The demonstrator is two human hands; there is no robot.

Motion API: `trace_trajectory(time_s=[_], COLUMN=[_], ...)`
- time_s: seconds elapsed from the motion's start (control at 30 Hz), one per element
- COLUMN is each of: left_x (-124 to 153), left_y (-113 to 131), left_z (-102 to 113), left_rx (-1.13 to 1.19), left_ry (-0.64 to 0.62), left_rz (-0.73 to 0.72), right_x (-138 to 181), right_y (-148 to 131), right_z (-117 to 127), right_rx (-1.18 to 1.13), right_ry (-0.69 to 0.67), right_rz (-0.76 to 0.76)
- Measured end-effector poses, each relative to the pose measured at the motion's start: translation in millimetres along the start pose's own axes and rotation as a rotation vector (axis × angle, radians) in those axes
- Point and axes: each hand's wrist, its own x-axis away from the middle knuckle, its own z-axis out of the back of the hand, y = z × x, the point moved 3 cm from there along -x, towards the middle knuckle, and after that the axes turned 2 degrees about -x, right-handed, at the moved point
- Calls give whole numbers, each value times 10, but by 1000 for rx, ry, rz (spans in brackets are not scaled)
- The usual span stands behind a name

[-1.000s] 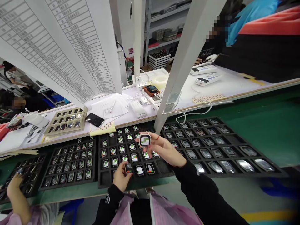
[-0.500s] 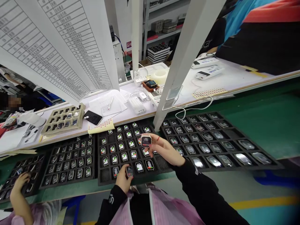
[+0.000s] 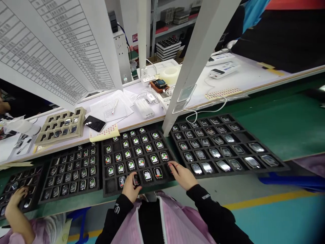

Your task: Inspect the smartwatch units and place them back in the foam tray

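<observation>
A black foam tray (image 3: 106,189) of small smartwatches with lit screens lies on the green belt in front of me. My left hand (image 3: 130,190) pinches one dark smartwatch (image 3: 136,179) over the tray's near row. My right hand (image 3: 182,175) rests knuckles-up at the tray's near right corner. Its fingers curl down onto the foam, and whatever is under them is hidden. Lit watches (image 3: 147,175) sit in the pockets between my two hands.
More black trays of watches lie to the right (image 3: 243,134) and left (image 3: 68,189). A co-worker's hand (image 3: 15,203) rests on the far-left tray. Behind are a white bench with a beige tray (image 3: 43,130), a phone (image 3: 94,123), papers and a slanted white post (image 3: 193,64).
My right hand has dropped from mid-air, where it held up a lit watch, down to the tray's near right corner. My left hand stays at the near row with its watch.
</observation>
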Motion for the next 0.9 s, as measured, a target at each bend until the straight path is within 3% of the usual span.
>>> trace_trajectory(time_s=[0.13,0.27,0.33,0.43,0.53,0.67,0.8,0.9], left_x=[50,58,12,-117,-254,-326,-309,-302], left_y=[90,178,180,64,-187,-522,-641,-692], left_z=[63,100,156,373,704,1016,978,905], left_rx=[-173,-240,-257,-313,-417,-517,-439,-342], left_ry=[99,153,182,300,454,480,374,382], left_rz=[-85,-142,-141,-95,28,243,241,212], right_x=[23,15,8,-6,-4,-8,-14,-13], right_y=[-122,-101,-147,-379,-683,-952,-1032,-1048], right_z=[-112,-27,21,-33,-202,-392,-500,-560], right_rx=[180,156,104,24,149,284,339,359], right_ry=[44,216,238,36,-207,-275,-309,-338], right_rz=[108,86,95,137,105,43,41,50])
